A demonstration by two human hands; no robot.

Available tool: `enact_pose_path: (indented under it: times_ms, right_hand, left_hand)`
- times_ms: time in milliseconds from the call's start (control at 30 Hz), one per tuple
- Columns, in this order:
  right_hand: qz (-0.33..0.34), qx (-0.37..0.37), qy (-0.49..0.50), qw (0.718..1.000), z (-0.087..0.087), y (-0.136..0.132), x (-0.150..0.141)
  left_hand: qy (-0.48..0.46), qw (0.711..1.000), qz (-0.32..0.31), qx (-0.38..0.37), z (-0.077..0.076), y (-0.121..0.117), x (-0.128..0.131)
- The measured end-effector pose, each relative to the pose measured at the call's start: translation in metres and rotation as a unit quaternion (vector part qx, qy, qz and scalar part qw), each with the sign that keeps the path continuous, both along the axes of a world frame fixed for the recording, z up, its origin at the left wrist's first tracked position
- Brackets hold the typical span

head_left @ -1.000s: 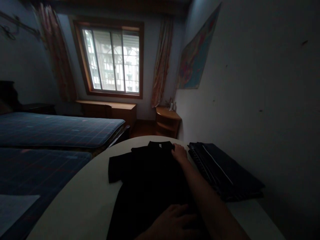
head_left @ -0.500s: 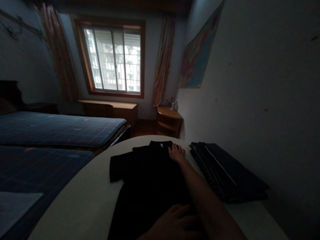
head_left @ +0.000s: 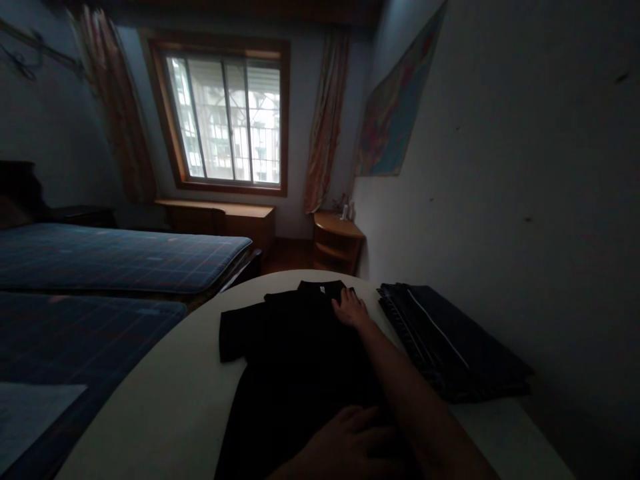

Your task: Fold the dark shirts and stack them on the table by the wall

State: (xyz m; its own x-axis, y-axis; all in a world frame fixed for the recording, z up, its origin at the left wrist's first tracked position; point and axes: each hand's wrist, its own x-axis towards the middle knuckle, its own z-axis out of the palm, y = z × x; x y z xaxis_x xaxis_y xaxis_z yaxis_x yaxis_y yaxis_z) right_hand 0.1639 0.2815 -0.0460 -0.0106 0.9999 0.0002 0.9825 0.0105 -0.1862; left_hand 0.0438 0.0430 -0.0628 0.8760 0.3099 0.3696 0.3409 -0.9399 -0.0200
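Observation:
A black short-sleeved shirt (head_left: pixel 300 353) lies on the pale round table (head_left: pixel 150 400), its collar with a small white label at the far end. One sleeve, folded or laid out, sticks out to the left. My right hand (head_left: pixel 351 309) rests flat on the shirt near the right side of the collar, its fingers spread. Close to me, my left hand (head_left: pixel 350 440) lies over the lower part of the shirt with its fingers apart. That area is dark, and the shirt's right edge is partly hidden by my right forearm.
A stack of folded dark clothes (head_left: pixel 450 340) sits on the table's right side, by the wall. Plaid mattresses (head_left: pixel 115 257) are at the left. A wooden corner shelf (head_left: pixel 340 227) and a low desk (head_left: pixel 250 211) stand beyond, near the window (head_left: pixel 227 120).
My right hand has shifted slightly left and towards me on the shirt, its fingers now lying flatter. My left hand has barely moved.

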Motion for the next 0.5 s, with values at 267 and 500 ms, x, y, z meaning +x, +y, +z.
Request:
enact_pose_path:
  times_ms: [267,500]
  right_hand:
    - [0.013,-0.010,0.011,1.000,0.012,-0.001,0.004]
    - [0.007,0.070,0.011,0.997,0.007,-0.042,-0.002]
  left_hand:
    - [0.000,0.999,-0.010,-0.033,0.004,0.001,-0.002]
    - [-0.009,0.989,-0.031,-0.142,0.026,-0.010,-0.009]
